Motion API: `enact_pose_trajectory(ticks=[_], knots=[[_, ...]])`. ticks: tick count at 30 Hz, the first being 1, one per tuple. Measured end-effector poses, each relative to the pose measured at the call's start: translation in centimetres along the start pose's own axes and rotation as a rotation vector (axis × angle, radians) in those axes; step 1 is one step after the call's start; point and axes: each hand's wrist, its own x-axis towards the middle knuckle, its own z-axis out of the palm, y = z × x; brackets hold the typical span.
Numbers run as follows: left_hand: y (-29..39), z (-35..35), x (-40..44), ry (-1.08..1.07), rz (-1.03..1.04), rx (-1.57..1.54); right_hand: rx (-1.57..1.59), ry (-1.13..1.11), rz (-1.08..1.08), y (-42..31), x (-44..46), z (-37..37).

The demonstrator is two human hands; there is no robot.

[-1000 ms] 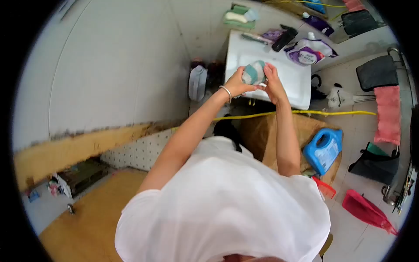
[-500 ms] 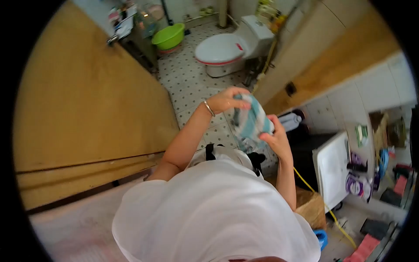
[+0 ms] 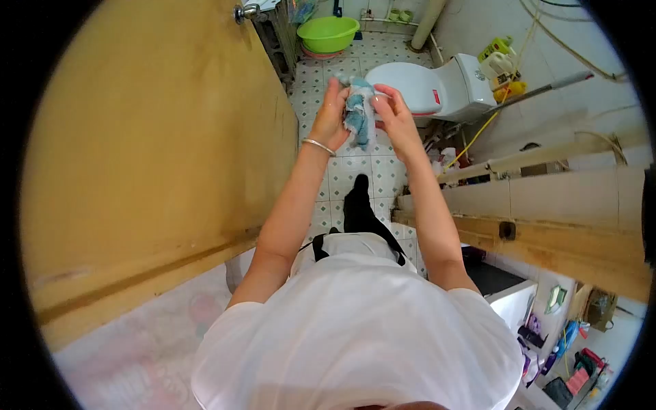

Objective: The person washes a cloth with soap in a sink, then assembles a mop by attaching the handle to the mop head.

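A crumpled teal and white striped cloth (image 3: 358,116) is between my two hands, above the tiled floor and in front of the toilet. My left hand (image 3: 332,116), with a silver bracelet at the wrist, holds the cloth from its left side. On the other side, my right hand (image 3: 395,117) has its fingers bent at the cloth's right edge. The lower end of the cloth hangs loose between the palms.
A white toilet (image 3: 403,85) stands ahead, with bottles (image 3: 499,65) beside its tank. A green basin (image 3: 328,34) is at the back. The wooden door (image 3: 157,137) fills the left. A doorframe (image 3: 560,246) and the sink (image 3: 512,304) are at the right.
The view has turned from the sink to the toilet area, and the sink is now at the lower right. The cloth went from a bundle to spread, and is now bunched lengthwise between my hands.
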Motion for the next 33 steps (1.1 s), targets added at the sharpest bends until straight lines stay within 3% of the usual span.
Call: enact_pose_trajectory(ticks=[5,7,8,9,11,14,17,19,23,25,27,29,31,32,33], knots=[[2.5,-0.7,6.2,0.091,0.238,0.129,0.211,-0.039,0.06,1.7,8.9,-2.1],[3.1,-0.2,9.4,0.07,0.223,0.208,0.004,-0.056,-0.055,0.6,11.3,-1.3],[3.5,0.0,10.7,0.083,0.222,0.208,-0.21,-0.125,-0.232,1.2,13.1,-1.5],[3.8,0.2,12.2,0.076,0.204,0.187,-0.205,-0.133,-0.221,1.7,15.0,-2.3],[4.8,0.1,15.4,0.071,0.206,0.165,0.015,-0.07,0.005,1.6,19.6,-4.1],[6.5,-0.6,18.3,0.139,0.202,0.245,0.242,-0.041,0.075,0.5,24.5,-5.3],[8.6,-0.8,19.9,0.247,0.36,0.475,0.313,-0.019,0.171,-2.3,27.9,-5.4],[11.1,-1.9,21.0,0.208,0.539,1.187,0.338,-0.163,0.162,-2.8,31.1,-5.9],[14.5,-4.0,24.4,0.212,0.732,1.361,0.164,-0.181,0.056,-5.3,36.9,-5.3],[16.4,-4.7,25.5,0.345,0.708,1.543,0.2,-0.228,0.056,-7.1,39.7,-5.9],[17.9,-6.4,27.4,0.339,0.748,1.525,0.337,-0.227,-0.022,-9.3,42.6,-5.9],[18.6,-8.6,29.4,0.466,0.864,1.649,0.358,-0.248,-0.163,-8.7,47.9,-7.2],[19.0,-9.9,30.7,0.481,0.87,1.641,-0.932,-0.09,-0.382,-7.7,53.2,-8.8],[19.2,-9.9,31.1,0.581,0.808,1.654,-0.422,-0.158,-0.299,-9.5,53.8,-9.2],[19.7,-10.1,32.2,0.681,0.758,1.657,-0.432,-0.154,-0.316,-11.1,55.1,-9.0]])
